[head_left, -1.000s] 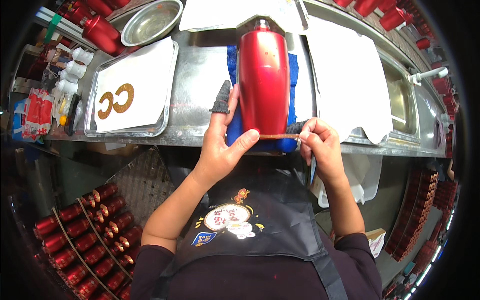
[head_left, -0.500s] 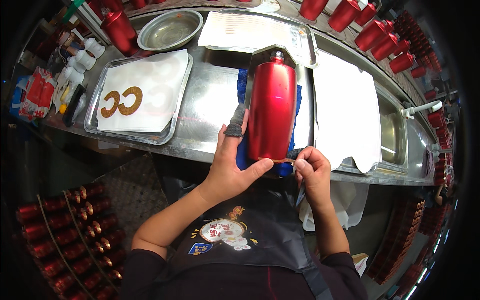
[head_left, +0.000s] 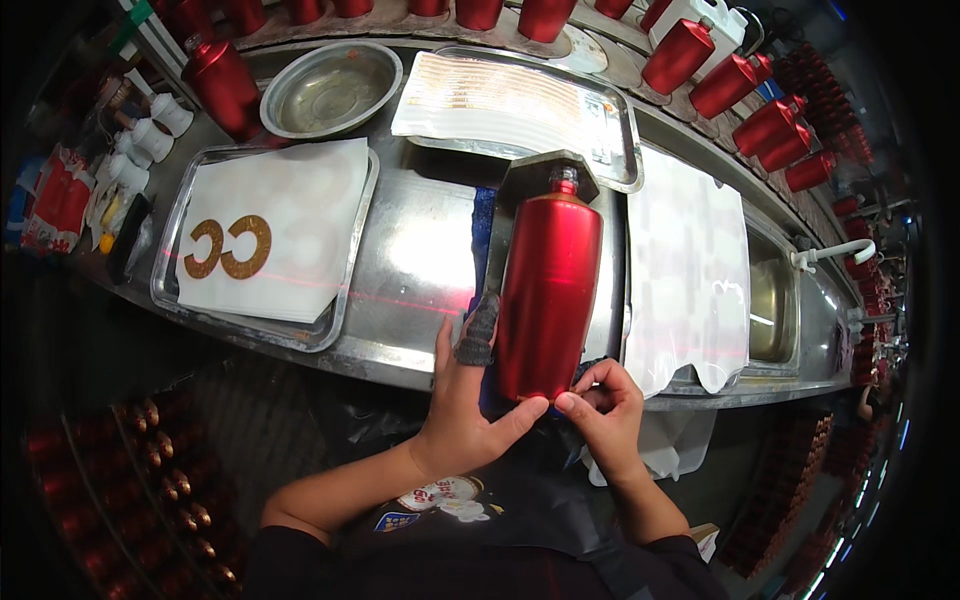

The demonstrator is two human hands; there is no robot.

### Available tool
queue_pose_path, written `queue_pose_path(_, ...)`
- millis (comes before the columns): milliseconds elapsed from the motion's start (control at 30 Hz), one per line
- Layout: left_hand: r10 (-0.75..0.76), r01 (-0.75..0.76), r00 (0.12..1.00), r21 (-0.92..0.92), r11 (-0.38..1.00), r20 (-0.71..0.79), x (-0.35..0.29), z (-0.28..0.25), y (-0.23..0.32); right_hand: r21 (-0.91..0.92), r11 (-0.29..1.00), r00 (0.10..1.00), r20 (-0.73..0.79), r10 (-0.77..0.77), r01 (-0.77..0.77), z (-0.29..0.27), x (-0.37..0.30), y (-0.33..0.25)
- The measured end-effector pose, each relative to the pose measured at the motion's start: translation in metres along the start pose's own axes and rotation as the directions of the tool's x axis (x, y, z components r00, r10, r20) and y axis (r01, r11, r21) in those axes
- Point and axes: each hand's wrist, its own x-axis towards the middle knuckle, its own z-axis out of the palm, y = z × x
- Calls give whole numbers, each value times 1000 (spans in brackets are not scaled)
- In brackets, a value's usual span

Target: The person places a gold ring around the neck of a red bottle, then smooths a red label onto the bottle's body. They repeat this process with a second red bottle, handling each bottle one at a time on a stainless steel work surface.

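Note:
A glossy red bottle [head_left: 550,290] lies with its clear neck pointing away from me and its base toward me. Its neck end rests by a grey angular support [head_left: 520,182], and a blue cloth [head_left: 482,235] shows along its left side. My left hand [head_left: 460,415] grips the lower left of the bottle, thumb pressed on the base edge, a dark cover on one finger. My right hand [head_left: 608,415] is closed in a pinch at the same edge, thumb tips nearly meeting. The thin copper-coloured strip at that edge is now mostly hidden by the fingers.
On the left, a tray [head_left: 165,270] bears white paper with two gold C-shaped pieces [head_left: 248,247]. Behind are a metal bowl [head_left: 385,75] and a tray of striped sheets [head_left: 490,90]. White sheets [head_left: 690,270] lie right, beside a sink [head_left: 775,300]. Red bottles line the back.
The view has tilted, so the bench and both hands sit lower in the picture. My right hand has moved closer to the left thumb, along the bottle's base edge, covering the strip.

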Motion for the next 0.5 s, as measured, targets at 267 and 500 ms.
queue_pose_path(267, -33, 34, 999, -78, 996, 21, 2, -4, -6, -49, 999, 1000, -7, 1, -1, -3, -4, 9)
queue_pose_path(500, -59, 72, 996, -240, 968, 59, -1, -11, -13, -98, 995, 1000, -3, 25, -25, -6, -4, 7)
